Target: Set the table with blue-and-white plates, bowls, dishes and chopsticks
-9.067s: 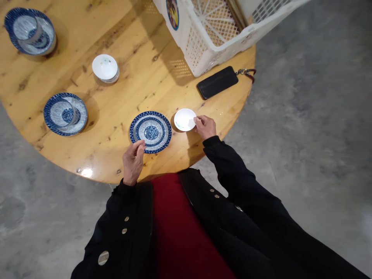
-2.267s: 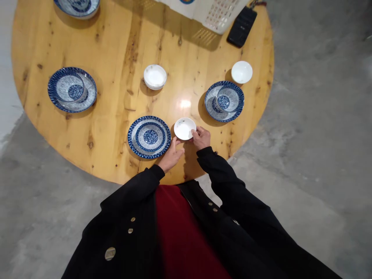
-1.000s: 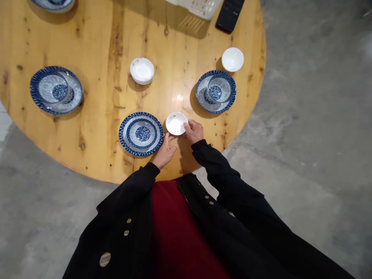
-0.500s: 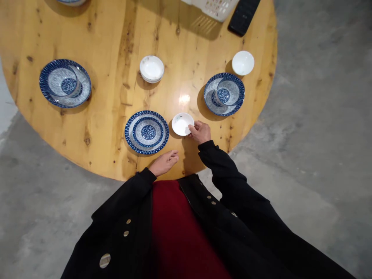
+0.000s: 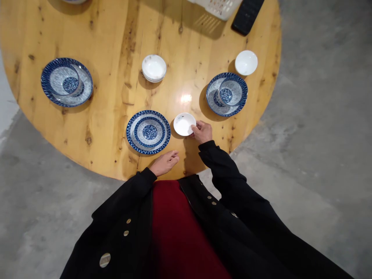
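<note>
A small white dish (image 5: 185, 124) is pinched at its right rim by my right hand (image 5: 202, 132), thumb on the inside and fingers on the outer side, partly hidden. To its left lies a blue-and-white patterned plate (image 5: 131, 136) with a ringed pattern; whether a smaller dish sits on it I cannot tell. My left hand (image 5: 165, 162) holds nothing, its fingers loosely extended just below the plate and the white dish, near the table's front edge.
Blue-and-white bowls sit on a left plate (image 5: 87, 79) and a right plate (image 5: 210, 91) on the round wooden table (image 5: 107, 128). Stacked white dishes (image 5: 154, 68), a white bowl (image 5: 246, 62), a white basket (image 5: 223, 8) and a black remote-like object (image 5: 247, 17) stand farther back.
The view has shifted a little, so the tableware appears slightly farther right. My right hand keeps its pinch on the white dish, and my left hand stays almost still.
</note>
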Demonstrator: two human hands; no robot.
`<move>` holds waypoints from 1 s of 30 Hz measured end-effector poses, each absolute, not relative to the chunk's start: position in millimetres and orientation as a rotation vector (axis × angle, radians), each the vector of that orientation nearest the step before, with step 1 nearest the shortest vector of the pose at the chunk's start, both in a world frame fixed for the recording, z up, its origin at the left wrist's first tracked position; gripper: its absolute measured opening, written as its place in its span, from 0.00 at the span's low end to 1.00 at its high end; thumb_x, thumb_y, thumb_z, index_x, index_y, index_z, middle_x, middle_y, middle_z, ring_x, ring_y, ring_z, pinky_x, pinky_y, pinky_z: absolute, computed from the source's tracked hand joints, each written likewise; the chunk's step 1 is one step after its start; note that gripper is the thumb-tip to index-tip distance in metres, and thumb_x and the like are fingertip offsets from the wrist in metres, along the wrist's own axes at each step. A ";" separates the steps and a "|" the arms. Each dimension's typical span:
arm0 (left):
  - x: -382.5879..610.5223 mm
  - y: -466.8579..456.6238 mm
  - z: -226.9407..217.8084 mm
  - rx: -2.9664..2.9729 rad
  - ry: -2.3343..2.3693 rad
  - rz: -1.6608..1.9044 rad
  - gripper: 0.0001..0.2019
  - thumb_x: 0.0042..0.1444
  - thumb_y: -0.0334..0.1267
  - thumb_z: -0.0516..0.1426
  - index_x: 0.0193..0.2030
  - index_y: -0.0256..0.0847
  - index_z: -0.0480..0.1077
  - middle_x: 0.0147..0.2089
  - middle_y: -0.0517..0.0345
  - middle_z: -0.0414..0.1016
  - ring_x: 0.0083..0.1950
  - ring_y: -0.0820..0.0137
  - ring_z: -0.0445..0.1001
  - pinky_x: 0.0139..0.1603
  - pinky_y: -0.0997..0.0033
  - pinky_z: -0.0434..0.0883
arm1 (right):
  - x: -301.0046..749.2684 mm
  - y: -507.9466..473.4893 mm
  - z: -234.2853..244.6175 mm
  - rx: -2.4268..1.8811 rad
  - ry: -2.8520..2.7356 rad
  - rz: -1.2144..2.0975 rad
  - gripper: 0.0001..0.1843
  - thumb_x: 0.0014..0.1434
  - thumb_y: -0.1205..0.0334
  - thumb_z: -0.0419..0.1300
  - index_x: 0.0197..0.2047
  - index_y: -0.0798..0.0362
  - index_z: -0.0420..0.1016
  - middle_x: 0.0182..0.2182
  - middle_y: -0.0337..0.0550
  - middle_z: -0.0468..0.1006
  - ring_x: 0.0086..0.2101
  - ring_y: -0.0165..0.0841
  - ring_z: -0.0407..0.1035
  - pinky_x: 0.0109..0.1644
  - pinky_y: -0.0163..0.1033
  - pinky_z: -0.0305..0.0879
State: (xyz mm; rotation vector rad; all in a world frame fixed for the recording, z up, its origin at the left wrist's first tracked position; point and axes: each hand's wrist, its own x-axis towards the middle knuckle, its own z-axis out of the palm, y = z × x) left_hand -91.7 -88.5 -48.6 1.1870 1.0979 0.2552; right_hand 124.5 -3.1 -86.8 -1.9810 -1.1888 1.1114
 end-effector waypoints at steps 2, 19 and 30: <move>-92.3 -87.5 -46.6 1.198 1.096 0.221 0.24 0.63 0.46 0.52 0.61 0.36 0.70 0.62 0.41 0.74 0.57 0.56 0.77 0.60 0.57 0.71 | 124.9 -2.7 -87.8 -1.983 -1.205 1.095 0.12 0.51 0.55 0.55 0.32 0.54 0.74 0.19 0.38 0.72 0.21 0.37 0.72 0.26 0.40 0.71; -98.5 -92.0 -40.4 1.287 1.133 0.169 0.20 0.62 0.44 0.50 0.55 0.38 0.72 0.50 0.50 0.80 0.46 0.63 0.78 0.49 0.67 0.71 | 130.2 11.3 -56.8 -2.151 -1.527 0.525 0.24 0.59 0.45 0.51 0.38 0.55 0.80 0.27 0.48 0.81 0.32 0.41 0.77 0.42 0.43 0.71; -117.2 -92.7 -7.7 1.303 1.127 0.278 0.18 0.62 0.45 0.50 0.51 0.40 0.74 0.46 0.53 0.81 0.44 0.66 0.77 0.44 0.71 0.70 | 52.7 172.0 -48.3 -1.955 -1.445 1.044 0.14 0.60 0.55 0.57 0.34 0.57 0.76 0.23 0.43 0.79 0.19 0.29 0.70 0.22 0.31 0.64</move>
